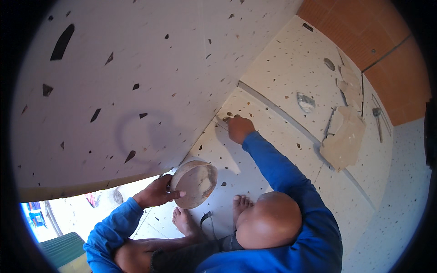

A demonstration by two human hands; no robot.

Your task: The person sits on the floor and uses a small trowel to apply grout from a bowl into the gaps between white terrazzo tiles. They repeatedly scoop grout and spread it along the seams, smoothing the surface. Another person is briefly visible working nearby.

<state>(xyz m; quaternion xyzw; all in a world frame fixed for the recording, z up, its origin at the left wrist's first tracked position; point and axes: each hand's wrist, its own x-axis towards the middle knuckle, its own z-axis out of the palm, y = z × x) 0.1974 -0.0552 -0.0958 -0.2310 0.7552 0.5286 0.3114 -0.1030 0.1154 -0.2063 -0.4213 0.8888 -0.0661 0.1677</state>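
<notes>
My left hand (159, 191) is closed on the rim of a round bowl (179, 193), thumb at the near side of it. Pale paste (207, 185) clings to the bowl's inside. Farther up, my right hand (240, 128) is closed with its fingers at the joint where the speckled wall (173, 73) meets the speckled floor (268, 154). From those fingers a small thin-bladed tool (221, 122) reaches to the joint; its handle is hidden in my grip, and its exact kind cannot be made out.
A torn piece of brown cardboard (343, 141) lies on the floor to the right, beside a grey strip (282, 111). Beyond are a shiny flat piece (306, 103), a hammer-like tool (378, 123) and orange tiles (355, 27). A dark strap-like thing (207, 217) lies between my feet.
</notes>
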